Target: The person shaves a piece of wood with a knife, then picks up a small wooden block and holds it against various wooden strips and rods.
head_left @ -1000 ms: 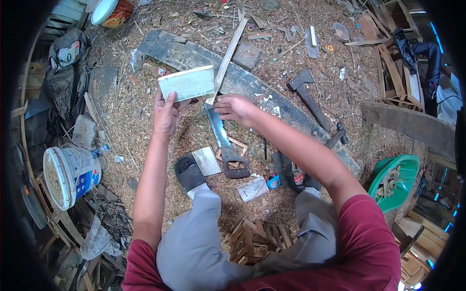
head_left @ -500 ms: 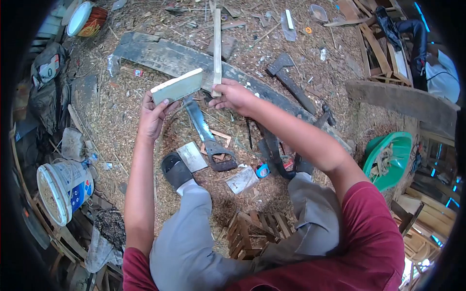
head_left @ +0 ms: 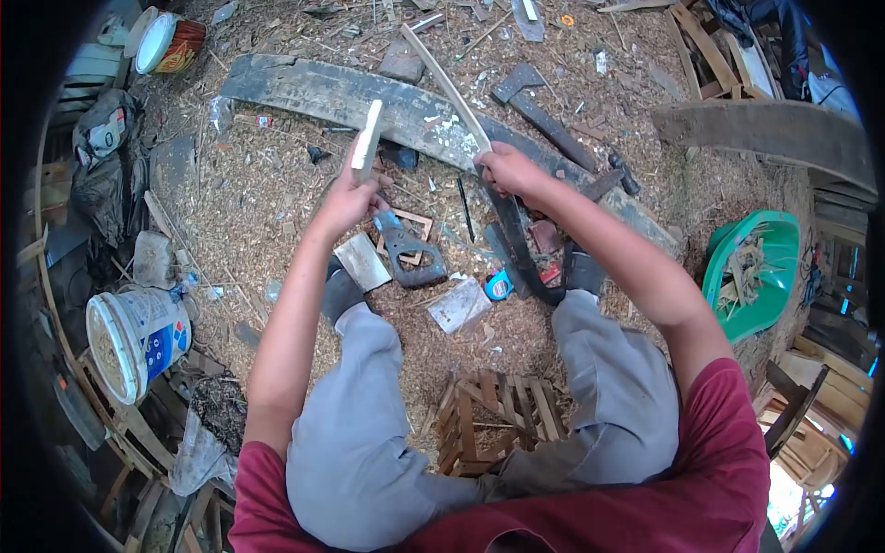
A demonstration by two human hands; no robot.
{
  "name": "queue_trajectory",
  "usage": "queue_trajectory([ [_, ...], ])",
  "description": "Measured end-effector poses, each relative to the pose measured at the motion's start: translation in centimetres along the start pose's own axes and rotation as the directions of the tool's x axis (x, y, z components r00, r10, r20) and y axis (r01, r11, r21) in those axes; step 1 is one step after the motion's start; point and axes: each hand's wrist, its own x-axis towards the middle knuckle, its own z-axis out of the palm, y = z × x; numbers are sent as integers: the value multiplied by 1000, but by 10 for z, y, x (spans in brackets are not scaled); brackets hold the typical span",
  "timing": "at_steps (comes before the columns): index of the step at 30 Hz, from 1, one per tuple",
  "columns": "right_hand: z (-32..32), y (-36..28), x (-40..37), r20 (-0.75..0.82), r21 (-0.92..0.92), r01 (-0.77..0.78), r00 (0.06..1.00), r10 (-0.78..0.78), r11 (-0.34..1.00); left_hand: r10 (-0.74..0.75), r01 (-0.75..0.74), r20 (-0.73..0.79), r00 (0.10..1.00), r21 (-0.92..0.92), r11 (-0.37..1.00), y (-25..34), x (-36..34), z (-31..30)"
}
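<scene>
My left hand (head_left: 348,201) grips a short pale board (head_left: 367,142), turned so its thin edge faces me. My right hand (head_left: 506,169) holds the near end of a long thin wooden slat (head_left: 445,87) that slants up and to the left over a long dark curved plank (head_left: 387,109). A hand saw (head_left: 404,251) lies on the sawdust floor below my left hand, partly hidden by it. Both hands are held apart above the floor, in front of my knees.
A white bucket (head_left: 136,340) stands at left, a green basin (head_left: 758,276) at right. An axe (head_left: 539,112) lies beyond the dark plank. A small slatted wooden crate (head_left: 494,419) sits between my legs. Flat offcuts (head_left: 362,262), a tape roll (head_left: 499,285) and scraps litter the sawdust.
My left hand turned the short board from flat-facing to edge-on and moved right. My right hand shifted right and swung the slat to slant up-left. The view moved forward.
</scene>
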Motion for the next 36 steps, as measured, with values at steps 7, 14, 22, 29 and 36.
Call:
queue_trajectory([
  [7, 8, 31, -18, -149, 90, 174, 976, -160, 981, 432, -403, -86, 898, 232, 885, -20, -7, 71],
  [14, -10, 43, -63, -2, 454, 26, 1000, -28, 890, 359, -340, -103, 928, 166, 926, -27, -8, 116],
  [22, -41, 47, -84, -107, 394, 395, 916, -386, 830, 106, -106, -171, 980, 9, 994, -29, -25, 118],
  [29, -28, 62, -81, -290, -494, 464, 709, -642, 736, 105, -150, -231, 967, -186, 971, -32, -33, 113],
  [36, 57, 99, -118, 276, -636, 630, 725, -631, 446, 47, -99, -237, 970, -215, 972, -59, -16, 78],
])
